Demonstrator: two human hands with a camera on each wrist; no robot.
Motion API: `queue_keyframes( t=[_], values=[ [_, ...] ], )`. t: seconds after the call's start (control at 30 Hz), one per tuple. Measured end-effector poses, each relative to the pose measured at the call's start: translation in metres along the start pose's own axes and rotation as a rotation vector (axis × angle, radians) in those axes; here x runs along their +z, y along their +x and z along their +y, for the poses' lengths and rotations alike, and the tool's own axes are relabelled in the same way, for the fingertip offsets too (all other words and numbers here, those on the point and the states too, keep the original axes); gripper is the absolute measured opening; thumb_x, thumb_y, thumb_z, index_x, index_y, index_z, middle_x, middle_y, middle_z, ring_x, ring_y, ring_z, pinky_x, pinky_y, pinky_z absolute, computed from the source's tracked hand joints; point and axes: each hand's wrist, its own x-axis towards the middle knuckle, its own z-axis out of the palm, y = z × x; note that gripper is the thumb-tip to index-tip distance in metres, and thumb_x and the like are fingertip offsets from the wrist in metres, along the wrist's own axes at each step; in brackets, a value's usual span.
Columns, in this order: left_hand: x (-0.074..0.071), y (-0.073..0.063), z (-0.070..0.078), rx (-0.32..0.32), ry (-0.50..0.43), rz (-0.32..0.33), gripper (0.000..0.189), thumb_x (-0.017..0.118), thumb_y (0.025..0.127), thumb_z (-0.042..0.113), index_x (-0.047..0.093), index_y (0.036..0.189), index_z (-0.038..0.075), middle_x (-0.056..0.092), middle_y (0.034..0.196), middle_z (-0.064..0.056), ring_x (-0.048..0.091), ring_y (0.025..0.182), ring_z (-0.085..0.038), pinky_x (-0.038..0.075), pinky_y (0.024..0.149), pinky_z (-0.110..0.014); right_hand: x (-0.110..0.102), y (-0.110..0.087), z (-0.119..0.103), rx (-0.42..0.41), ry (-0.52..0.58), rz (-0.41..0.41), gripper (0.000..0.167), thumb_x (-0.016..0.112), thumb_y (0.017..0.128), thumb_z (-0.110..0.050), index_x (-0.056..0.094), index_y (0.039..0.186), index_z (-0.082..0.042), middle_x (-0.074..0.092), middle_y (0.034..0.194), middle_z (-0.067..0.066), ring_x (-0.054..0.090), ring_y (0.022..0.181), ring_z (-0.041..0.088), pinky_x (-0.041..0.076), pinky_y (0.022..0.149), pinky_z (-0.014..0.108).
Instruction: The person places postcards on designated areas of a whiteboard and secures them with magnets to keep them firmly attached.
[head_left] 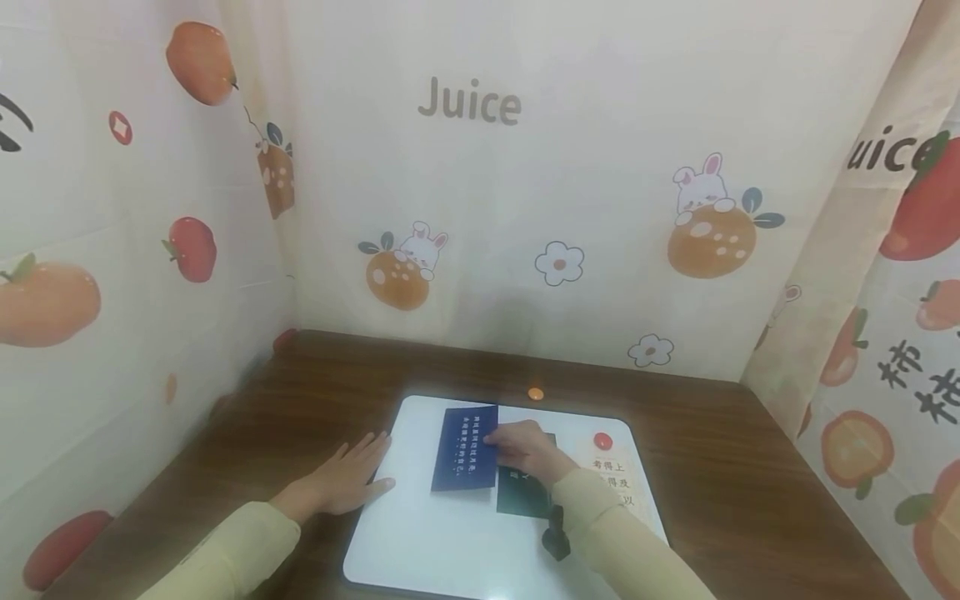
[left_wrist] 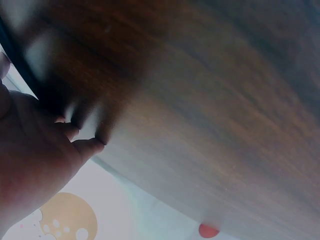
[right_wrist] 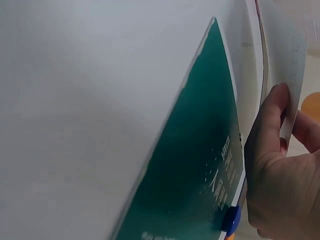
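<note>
My right hand (head_left: 528, 450) pinches the right edge of a dark blue card (head_left: 461, 454) printed with white characters, over the whiteboard (head_left: 420, 542). In the right wrist view, thumb and fingers of the right hand (right_wrist: 282, 185) grip the card (right_wrist: 287, 55), its pale back showing. A green card (right_wrist: 190, 145) lies on the board just right of the blue one, partly hidden by the right hand and wrist in the head view. My left hand (head_left: 345, 477) has its fingers extended at the board's left edge, holding nothing.
A round red magnet (head_left: 603, 442) sits on a cream card (head_left: 609, 477) at the board's right side. A blue magnet (right_wrist: 232, 220) is at the green card's edge. Beyond the board, a small orange disc (head_left: 536, 393) lies on the brown table (head_left: 705, 475). Printed curtains (head_left: 480, 183) surround the table.
</note>
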Motion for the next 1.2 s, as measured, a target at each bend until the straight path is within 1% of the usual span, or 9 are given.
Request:
queue_keyframes(
  t=[0.07,0.1,0.17,0.53,0.67,0.77,0.83,0.97,1.2],
  values=[
    [0.001,0.0,0.0,-0.001,0.005,-0.002,0.072,0.048,0.097,0.043,0.026,0.148,-0.004,0.022,0.154,-0.022,0.014,0.141,-0.041,0.011,0.108,-0.064,0.005,0.003,-0.001,0.038,0.035,0.021,0.031,0.066,0.084,0.006,0.061,0.114,0.013,0.064,0.111,0.02,0.062,0.099,0.028,0.049,0.091,0.042],
    [0.001,0.001,0.0,-0.003,0.006,-0.003,0.072,0.048,0.097,0.044,0.026,0.148,-0.004,0.022,0.154,-0.022,0.014,0.141,-0.041,0.011,0.108,-0.064,0.008,0.005,-0.002,0.104,0.128,0.071,0.034,0.066,0.083,0.005,0.06,0.116,0.013,0.064,0.112,0.02,0.062,0.1,0.028,0.049,0.092,0.043],
    [0.001,0.0,0.0,-0.003,0.003,-0.004,0.073,0.048,0.097,0.044,0.026,0.148,-0.004,0.022,0.154,-0.021,0.014,0.141,-0.041,0.011,0.108,-0.064,0.013,0.008,-0.002,0.152,0.169,0.115,0.041,0.067,0.082,0.005,0.056,0.12,0.014,0.062,0.114,0.022,0.061,0.102,0.03,0.049,0.091,0.044],
    [0.0,-0.001,0.002,0.002,-0.004,-0.005,0.072,0.049,0.097,0.042,0.026,0.147,-0.005,0.022,0.154,-0.022,0.014,0.141,-0.042,0.011,0.108,-0.064,0.022,0.017,-0.001,0.163,0.117,0.155,0.045,0.067,0.081,0.007,0.051,0.122,0.017,0.06,0.115,0.027,0.059,0.109,0.04,0.05,0.088,0.043],
    [0.0,-0.001,0.002,-0.002,-0.006,-0.005,0.072,0.049,0.097,0.042,0.026,0.147,-0.005,0.022,0.154,-0.022,0.014,0.141,-0.042,0.011,0.108,-0.064,0.025,0.017,0.0,0.119,-0.045,0.185,0.033,0.07,0.08,0.004,0.059,0.109,0.014,0.065,0.102,0.023,0.065,0.097,0.036,0.053,0.083,0.041],
    [0.0,0.0,0.003,-0.008,-0.007,-0.003,0.072,0.049,0.097,0.042,0.026,0.147,-0.004,0.022,0.154,-0.022,0.014,0.141,-0.042,0.011,0.108,-0.064,0.028,0.017,-0.001,0.068,-0.213,0.222,0.017,0.074,0.078,-0.001,0.066,0.09,0.006,0.067,0.084,0.015,0.067,0.077,0.026,0.056,0.072,0.036],
    [-0.001,0.0,0.003,-0.009,-0.008,-0.001,0.072,0.049,0.097,0.042,0.025,0.148,-0.004,0.022,0.154,-0.022,0.014,0.141,-0.042,0.011,0.108,-0.064,0.029,0.017,-0.001,0.032,-0.311,0.245,0.012,0.076,0.077,-0.004,0.065,0.079,0.002,0.065,0.075,0.01,0.064,0.066,0.021,0.054,0.062,0.033],
    [-0.001,0.001,0.003,-0.015,-0.002,0.0,0.073,0.049,0.097,0.043,0.025,0.148,-0.003,0.022,0.154,-0.021,0.013,0.141,-0.042,0.011,0.109,-0.063,0.031,0.017,-0.001,-0.036,-0.442,0.263,0.019,0.077,0.077,-0.008,0.061,0.067,-0.003,0.059,0.061,0.007,0.057,0.054,0.017,0.046,0.049,0.027],
    [-0.002,0.001,0.003,-0.014,-0.006,-0.003,0.073,0.048,0.097,0.043,0.025,0.148,-0.004,0.021,0.154,-0.022,0.013,0.141,-0.042,0.011,0.108,-0.064,0.032,0.015,0.001,-0.112,-0.582,0.277,0.028,0.078,0.076,-0.01,0.057,0.059,-0.006,0.051,0.05,0.004,0.05,0.045,0.015,0.039,0.044,0.025]
  ],
)
